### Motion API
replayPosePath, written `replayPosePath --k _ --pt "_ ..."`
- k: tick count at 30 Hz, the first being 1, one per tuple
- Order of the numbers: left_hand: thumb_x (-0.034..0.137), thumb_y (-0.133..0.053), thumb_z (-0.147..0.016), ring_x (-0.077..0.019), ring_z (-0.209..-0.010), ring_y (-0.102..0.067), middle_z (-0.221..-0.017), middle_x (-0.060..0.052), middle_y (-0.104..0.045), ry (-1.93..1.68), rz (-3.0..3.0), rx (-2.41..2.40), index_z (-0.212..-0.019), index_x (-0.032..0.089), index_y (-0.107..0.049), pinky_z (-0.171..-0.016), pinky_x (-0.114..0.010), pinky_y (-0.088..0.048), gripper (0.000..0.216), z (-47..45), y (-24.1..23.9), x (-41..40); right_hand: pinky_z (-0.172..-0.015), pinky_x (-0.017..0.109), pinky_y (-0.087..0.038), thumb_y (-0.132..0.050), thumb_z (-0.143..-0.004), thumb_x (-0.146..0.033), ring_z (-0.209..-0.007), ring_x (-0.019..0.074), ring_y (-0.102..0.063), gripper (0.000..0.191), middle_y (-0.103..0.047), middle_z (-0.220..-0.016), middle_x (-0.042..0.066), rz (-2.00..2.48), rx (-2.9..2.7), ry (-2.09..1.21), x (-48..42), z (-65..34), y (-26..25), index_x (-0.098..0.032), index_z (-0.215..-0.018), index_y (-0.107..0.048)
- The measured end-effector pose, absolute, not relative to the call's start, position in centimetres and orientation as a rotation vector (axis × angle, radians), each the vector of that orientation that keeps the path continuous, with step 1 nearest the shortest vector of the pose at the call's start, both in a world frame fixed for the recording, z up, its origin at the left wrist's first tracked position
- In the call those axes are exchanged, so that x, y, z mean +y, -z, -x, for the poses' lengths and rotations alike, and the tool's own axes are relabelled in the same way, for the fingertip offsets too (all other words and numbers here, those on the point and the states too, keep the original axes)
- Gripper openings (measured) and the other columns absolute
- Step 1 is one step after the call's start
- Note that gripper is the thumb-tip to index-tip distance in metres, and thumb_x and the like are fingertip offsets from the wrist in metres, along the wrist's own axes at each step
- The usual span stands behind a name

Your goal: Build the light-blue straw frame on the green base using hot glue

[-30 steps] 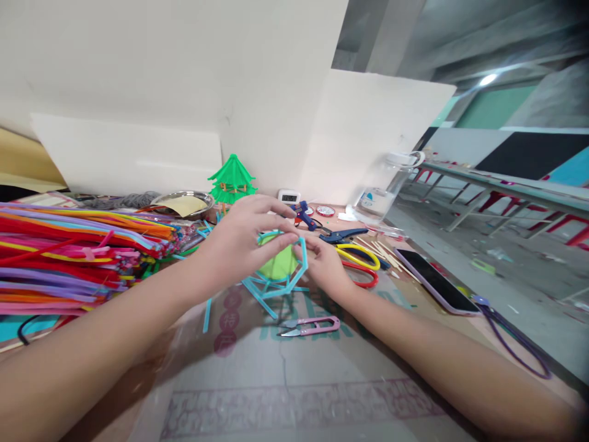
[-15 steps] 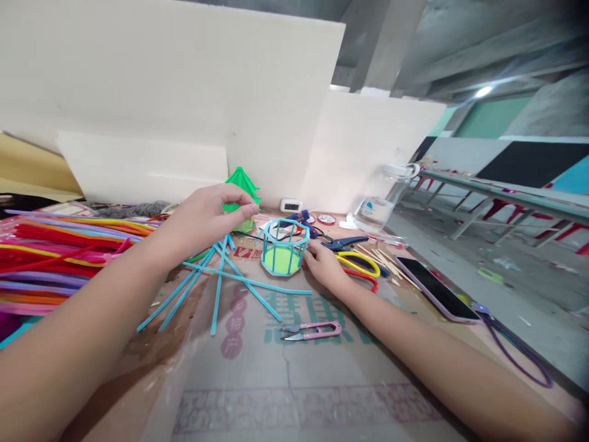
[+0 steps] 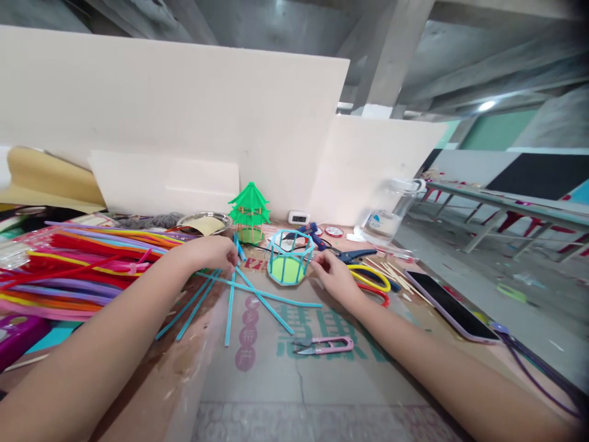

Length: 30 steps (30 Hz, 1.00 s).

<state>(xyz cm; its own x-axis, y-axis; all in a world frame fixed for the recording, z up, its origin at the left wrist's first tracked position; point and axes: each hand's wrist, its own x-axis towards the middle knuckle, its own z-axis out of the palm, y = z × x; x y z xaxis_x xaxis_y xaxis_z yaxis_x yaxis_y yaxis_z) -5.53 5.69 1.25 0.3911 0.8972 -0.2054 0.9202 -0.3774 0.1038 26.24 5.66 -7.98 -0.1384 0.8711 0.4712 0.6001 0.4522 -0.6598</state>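
Note:
A small cage [image 3: 289, 258] of blue strips with a light green floor stands on the cardboard [image 3: 294, 374]. My right hand [image 3: 335, 274] rests just to its right, fingers curled, fingertips near the cage's side. My left hand [image 3: 212, 252] is down on the fanned-out blue strips [image 3: 234, 288], its fingers closed over their upper ends. A green paper pagoda [image 3: 250, 210] stands behind the strips.
A big heap of coloured pipe cleaners [image 3: 78, 264] fills the left. Pink thread snips [image 3: 324, 346] lie in front. Yellow and red scissors [image 3: 370, 279], a blue glue gun [image 3: 313, 235], a phone [image 3: 453, 306], a clear jar [image 3: 386, 215] and a metal dish [image 3: 205, 223] sit around. White boards stand behind.
My left hand left the cage, swung left and dropped onto the blue strips. The cage now stands free. My right hand stayed beside it. The view tilted up.

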Motion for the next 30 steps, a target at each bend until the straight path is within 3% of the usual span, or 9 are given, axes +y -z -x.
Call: replayPosePath --k 3,7,10,15,21,23,25,28,30 --pt "0.041 -0.073 -0.068 -0.0190 -0.086 -0.068 -0.098 -0.001 -0.076 0.312 -2.486 1.416 -0.099 0.026 -0.075 -0.067 -0.022 -0.046 0.034 4.7 -0.3 5.5 -0.066 0.031 -0.041 -0.051 -0.089 -0.040 -0.068 0.0178 -0.053 0.022 -0.056 -0.073 0.000 1.244 -1.873 -0.394 5.5 -26.2 7.9 -0.021 -0.077 -0.051" --pt "0.033 -0.076 -0.065 -0.0172 -0.072 -0.065 -0.085 -0.001 -0.075 0.350 -2.526 1.313 -0.089 0.022 -0.075 -0.057 -0.022 -0.040 0.027 2.9 0.9 5.0 -0.068 0.031 -0.041 -0.051 -0.089 -0.041 -0.070 0.0179 -0.053 0.023 -0.058 -0.075 0.001 1.259 -1.893 -0.387 5.5 -26.2 8.0 -0.021 -0.078 -0.053" --pt "0.028 -0.074 -0.067 -0.0162 -0.066 -0.062 -0.075 0.000 -0.072 0.288 -2.565 1.315 -0.080 0.022 -0.075 -0.054 -0.023 -0.037 0.014 2.1 1.2 4.8 -0.068 0.031 -0.041 -0.050 -0.090 -0.041 -0.070 0.0180 -0.053 0.024 -0.058 -0.075 0.001 1.255 -1.911 -0.384 5.5 -26.2 7.9 -0.021 -0.078 -0.053" --pt "0.031 -0.072 -0.072 -0.0150 -0.068 -0.063 -0.075 0.001 -0.073 0.137 -2.591 1.339 -0.081 0.023 -0.076 -0.055 -0.022 -0.036 0.013 1.9 0.7 4.8 -0.068 0.032 -0.042 -0.049 -0.090 -0.042 -0.070 0.0186 -0.053 0.025 -0.059 -0.075 0.002 1.265 -1.928 -0.384 5.5 -26.2 7.9 -0.021 -0.078 -0.055" --pt "0.043 -0.059 -0.085 -0.0182 -0.068 -0.065 -0.073 -0.003 -0.073 -0.129 -2.593 1.579 -0.078 0.022 -0.076 -0.057 -0.026 -0.038 0.028 3.1 -0.5 5.1 -0.069 0.032 -0.044 -0.051 -0.089 -0.043 -0.072 0.0184 -0.056 0.022 -0.059 -0.080 0.001 1.247 -1.940 -0.436 5.9 -26.3 8.3 -0.021 -0.090 -0.056" --pt "0.041 -0.056 -0.087 -0.0203 -0.078 -0.067 -0.085 -0.004 -0.075 -0.275 -2.571 1.707 -0.087 0.021 -0.075 -0.065 -0.027 -0.044 0.028 3.6 -0.6 5.7 -0.069 0.032 -0.045 -0.053 -0.088 -0.042 -0.073 0.0184 -0.056 0.023 -0.060 -0.081 0.002 1.252 -1.962 -0.430 6.1 -26.3 8.5 -0.021 -0.096 -0.056" --pt "0.035 -0.052 -0.091 -0.0219 -0.091 -0.067 -0.102 -0.007 -0.074 -0.437 -2.542 1.827 -0.111 0.019 -0.070 -0.076 -0.028 -0.048 0.032 4.0 -0.2 6.4 -0.069 0.032 -0.045 -0.053 -0.088 -0.040 -0.074 0.0187 -0.056 0.024 -0.060 -0.083 0.002 1.264 -1.984 -0.406 6.2 -26.3 8.7 -0.020 -0.101 -0.057" --pt "0.028 -0.050 -0.092 -0.0239 -0.110 -0.063 -0.125 -0.013 -0.065 -0.603 -2.505 1.950 -0.146 0.015 -0.040 -0.093 -0.033 -0.047 0.056 4.3 0.8 7.3 -0.069 0.032 -0.046 -0.053 -0.088 -0.039 -0.074 0.0184 -0.057 0.024 -0.061 -0.083 0.002 1.258 -2.001 -0.399 6.2 -26.3 8.8 -0.020 -0.102 -0.057" --pt "0.026 -0.051 -0.092 -0.0250 -0.117 -0.059 -0.133 -0.015 -0.060 -0.616 -2.498 1.978 -0.149 0.015 -0.034 -0.100 -0.034 -0.044 0.061 4.3 1.3 7.6 -0.068 0.031 -0.045 -0.053 -0.088 -0.039 -0.072 0.0175 -0.056 0.020 -0.061 -0.081 0.002 1.241 -1.996 -0.385 6.0 -26.3 8.7 -0.020 -0.095 -0.057"
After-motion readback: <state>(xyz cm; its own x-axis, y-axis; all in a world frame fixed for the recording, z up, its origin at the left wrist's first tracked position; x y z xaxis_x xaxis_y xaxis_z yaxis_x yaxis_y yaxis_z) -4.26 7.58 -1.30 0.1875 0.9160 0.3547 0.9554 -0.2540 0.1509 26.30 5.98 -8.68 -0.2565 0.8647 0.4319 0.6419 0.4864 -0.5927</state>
